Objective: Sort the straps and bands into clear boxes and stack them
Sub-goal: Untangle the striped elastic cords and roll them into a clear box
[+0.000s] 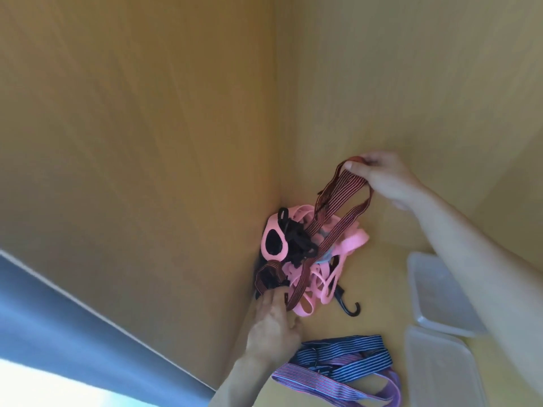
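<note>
Status: mid-sort, untangling stage.

- Tangled pile (296,251) sits in the corner of the wooden surface (382,277), pushed against the wall. It holds pink bands (358,240), black straps (299,239) and one red striped strap (351,215).
- Right hand (379,174) is above and right of the pile, thumb and fingers pinching a loop of the red striped strap. It is lifted clear, likely to see where the strap threads through the pink bands.
- Left hand (273,321) is at the pile's near edge, fingers reaching in beside the strap's lower run. Probably anchoring the pile so the pull frees one strap only. Whether it grips or only presses, can't tell.
- Black hook (352,309) pokes out at the pile's near-right edge; snag risk.
- Blue and purple straps (346,364) lie nearer than the pile, apart from it. Looks like an already separated group.
- Two clear boxes (440,292), (437,371) sit right of the pile, side by side, nothing visible inside, not yet stacked.
</note>
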The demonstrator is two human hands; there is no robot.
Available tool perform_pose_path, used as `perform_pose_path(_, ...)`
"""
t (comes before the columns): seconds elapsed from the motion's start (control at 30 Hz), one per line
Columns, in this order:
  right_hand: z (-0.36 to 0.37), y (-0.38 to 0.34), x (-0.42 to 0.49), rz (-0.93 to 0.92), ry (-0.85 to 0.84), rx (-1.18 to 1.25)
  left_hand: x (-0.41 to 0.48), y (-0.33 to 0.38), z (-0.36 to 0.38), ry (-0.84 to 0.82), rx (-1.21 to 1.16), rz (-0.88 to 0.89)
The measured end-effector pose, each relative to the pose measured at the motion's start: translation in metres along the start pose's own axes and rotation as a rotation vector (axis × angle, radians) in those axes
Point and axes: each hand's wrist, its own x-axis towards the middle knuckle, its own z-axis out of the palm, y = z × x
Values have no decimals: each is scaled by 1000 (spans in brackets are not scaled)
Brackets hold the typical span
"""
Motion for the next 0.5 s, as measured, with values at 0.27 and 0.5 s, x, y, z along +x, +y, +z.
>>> perform_pose_path(0.27,-11,-71,-25,-110,-27,167,40,0,15,-23,128,-72)
perform_pose_path(0.5,-23,-121,-44,-197,-37,397,63,4,7,82,-3,-5)
